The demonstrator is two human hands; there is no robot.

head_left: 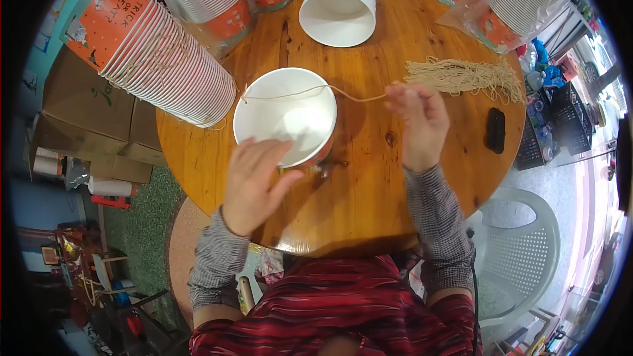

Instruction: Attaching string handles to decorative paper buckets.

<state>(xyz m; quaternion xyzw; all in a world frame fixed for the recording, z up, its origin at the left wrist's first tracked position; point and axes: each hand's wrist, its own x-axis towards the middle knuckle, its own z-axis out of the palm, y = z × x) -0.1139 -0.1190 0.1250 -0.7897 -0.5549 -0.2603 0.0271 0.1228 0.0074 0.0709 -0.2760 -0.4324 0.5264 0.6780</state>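
A white-lined paper bucket point(282, 102) with an orange outside stands tilted on the table, its mouth toward me. My left hand point(254, 178) is at its near-left rim, fingers spread and thumb apart; whether they touch the rim I cannot tell. A thin tan string point(353, 96) runs from the bucket's left rim across its mouth to my right hand point(419, 118). The right fingertips are pinched on the string's end, to the right of the bucket. Farther right lies a bundle of similar tan strings point(465, 78).
A tall leaning stack of orange paper buckets point(165, 59) is at the left, with string strands on it. Another bucket stack point(339, 10) lies at the far middle. Bagged stacks point(521, 10) line the back. A black object point(496, 130) rests near the table's right edge, beyond which stands a plastic chair point(517, 250).
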